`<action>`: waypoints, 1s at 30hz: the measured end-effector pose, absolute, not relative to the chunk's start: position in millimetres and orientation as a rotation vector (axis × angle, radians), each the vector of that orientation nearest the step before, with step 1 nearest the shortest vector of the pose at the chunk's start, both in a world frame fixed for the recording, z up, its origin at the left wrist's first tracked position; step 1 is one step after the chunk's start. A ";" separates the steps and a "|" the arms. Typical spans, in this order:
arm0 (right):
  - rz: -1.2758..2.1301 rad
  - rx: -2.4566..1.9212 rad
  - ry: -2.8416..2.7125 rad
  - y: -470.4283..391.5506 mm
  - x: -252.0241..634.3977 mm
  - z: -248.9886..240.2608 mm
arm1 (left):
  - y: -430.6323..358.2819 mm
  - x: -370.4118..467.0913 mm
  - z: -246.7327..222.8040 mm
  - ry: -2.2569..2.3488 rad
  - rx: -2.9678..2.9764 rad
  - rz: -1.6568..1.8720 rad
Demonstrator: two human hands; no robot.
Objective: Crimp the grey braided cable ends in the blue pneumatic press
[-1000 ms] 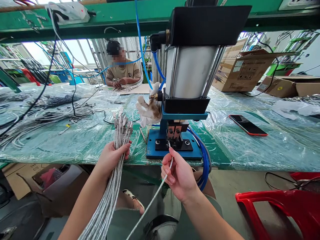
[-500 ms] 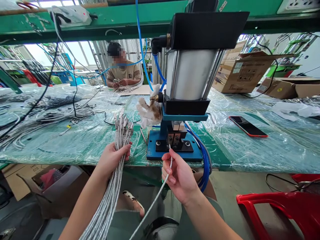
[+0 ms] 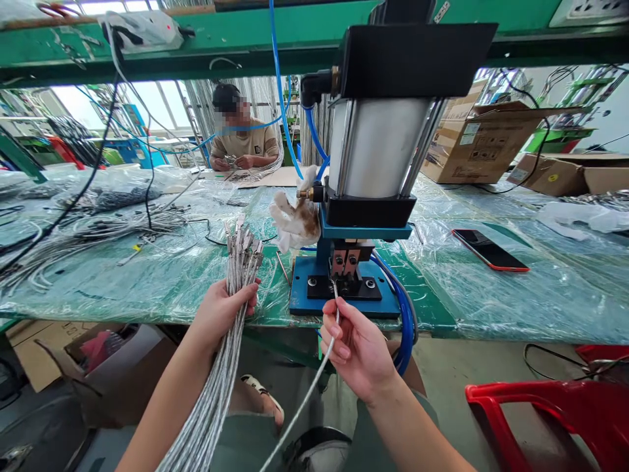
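My left hand point(image 3: 228, 308) is closed round a bundle of grey braided cables point(image 3: 216, 387) whose metal end connectors point(image 3: 243, 246) point up above the thumb. Between the thumb and fingers of my right hand point(image 3: 356, 347) is a single braided cable point(image 3: 310, 390). Its upper end reaches the jaws point(image 3: 344, 262) at the foot of a pneumatic press point(image 3: 378, 147); the tip is small and partly hidden there. The cable's tail hangs down toward my lap. Under the jaws lies the press's blue base plate point(image 3: 304, 292), at the front of the bench.
A stained white glove point(image 3: 295, 219) hangs at the press's left side. Blue air hoses point(image 3: 403, 314) loop over the bench edge. A phone point(image 3: 490, 249) and cardboard boxes point(image 3: 484, 147) are right, loose cables point(image 3: 98, 242) left. Across the bench a person point(image 3: 243, 141) handles cables. A red stool point(image 3: 550, 413) stands lower right.
The press jaws have come down, showing more of their copper-coloured blocks lower. My right hand has shifted slightly down and right, still on the cable. The left hand has barely moved.
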State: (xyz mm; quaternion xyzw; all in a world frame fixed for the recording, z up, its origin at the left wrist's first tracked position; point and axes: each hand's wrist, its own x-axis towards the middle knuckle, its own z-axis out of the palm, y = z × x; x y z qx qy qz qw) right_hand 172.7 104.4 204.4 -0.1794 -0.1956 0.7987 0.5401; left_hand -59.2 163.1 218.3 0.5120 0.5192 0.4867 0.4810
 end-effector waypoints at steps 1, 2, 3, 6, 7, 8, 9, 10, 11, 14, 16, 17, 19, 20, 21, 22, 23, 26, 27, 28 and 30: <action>1.906 -0.441 -0.483 101.9 173.4 204.9 | 163.4 -59.5 217.8 1.270 1.249 1.182; 1.910 -0.462 -0.506 99.1 173.9 205.2 | 163.7 -59.9 217.2 1.274 1.250 1.180; 1.908 -0.487 -0.533 96.3 174.3 205.2 | 163.9 -60.3 216.8 1.278 1.254 1.182; 1.865 -0.603 -0.622 89.9 174.1 203.4 | 164.0 -61.0 216.1 1.278 1.273 1.180; 1.823 -0.657 -0.645 88.9 173.5 202.2 | 163.9 -61.1 216.2 1.278 1.274 1.175; 1.772 -0.711 -0.661 88.5 172.6 200.7 | 163.8 -61.0 216.4 1.277 1.273 1.171; 1.715 -0.758 -0.669 88.7 171.4 199.2 | 163.6 -60.8 216.7 1.277 1.271 1.173; 1.663 -0.791 -0.672 89.4 170.1 197.8 | 163.5 -60.5 217.0 1.277 1.266 1.175; 1.624 -0.806 -0.674 90.4 168.8 196.6 | 163.5 -60.1 217.4 1.279 1.262 1.178; 1.592 -0.789 -0.686 94.3 165.5 195.8 | 163.5 -58.9 218.4 1.285 1.253 1.183; 1.600 -0.772 -0.675 96.8 164.2 197.9 | 163.7 -58.5 218.9 1.286 1.253 1.186; 1.602 -0.769 -0.664 97.8 163.8 199.5 | 163.8 -58.3 219.0 1.285 1.256 1.191; 1.595 -0.767 -0.636 98.9 163.2 202.9 | 163.9 -58.2 219.4 1.280 1.257 1.188; 1.587 -0.769 -0.622 99.1 162.8 204.4 | 163.8 -58.1 219.7 1.280 1.254 1.187; 1.576 -0.771 -0.612 99.0 162.3 205.5 | 163.7 -58.0 220.1 1.281 1.249 1.184; 1.566 -0.773 -0.607 98.8 161.7 206.2 | 163.4 -57.8 220.6 1.284 1.245 1.180; 1.558 -0.776 -0.603 98.6 161.0 206.5 | 163.1 -57.6 221.1 1.290 1.242 1.179; 1.530 -0.779 -0.588 98.9 158.7 206.4 | 162.3 -56.9 222.5 1.303 1.240 1.181; 1.520 -0.780 -0.577 99.7 158.0 206.5 | 162.2 -56.8 222.6 1.303 1.238 1.182; 1.513 -0.783 -0.564 101.1 157.5 206.9 | 162.2 -56.8 222.7 1.304 1.237 1.183; 1.517 -0.797 -0.544 105.4 157.1 208.5 | 162.5 -56.9 222.3 1.302 1.239 1.183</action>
